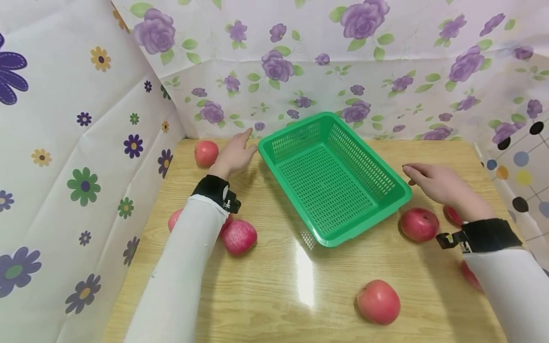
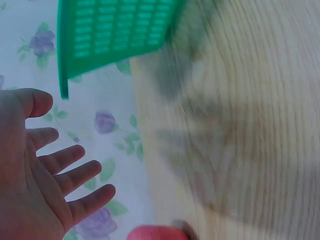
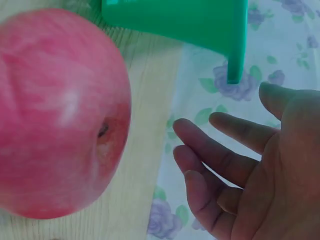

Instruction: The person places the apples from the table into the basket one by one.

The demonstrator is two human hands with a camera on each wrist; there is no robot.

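A green plastic basket (image 1: 326,183) with perforated sides and floor sits turned at an angle on the wooden table, nothing inside it. My left hand (image 1: 235,155) is just off its left corner, fingers extended; the left wrist view has the basket's rim (image 2: 63,75) a short gap from the thumb. Off the opposite corner, my right hand (image 1: 437,183) hovers with loosely bent fingers and holds nothing. Below that hand lies a red apple (image 1: 419,224), large in the right wrist view. Another apple (image 1: 207,153) lies beside my left hand.
Near the left forearm are a streaked apple (image 1: 239,237) and others partly hidden by the sleeve. One apple (image 1: 379,302) lies at the front right; more are partly covered by the right arm. Flowered sheets (image 1: 274,71) wall the table's back and sides.
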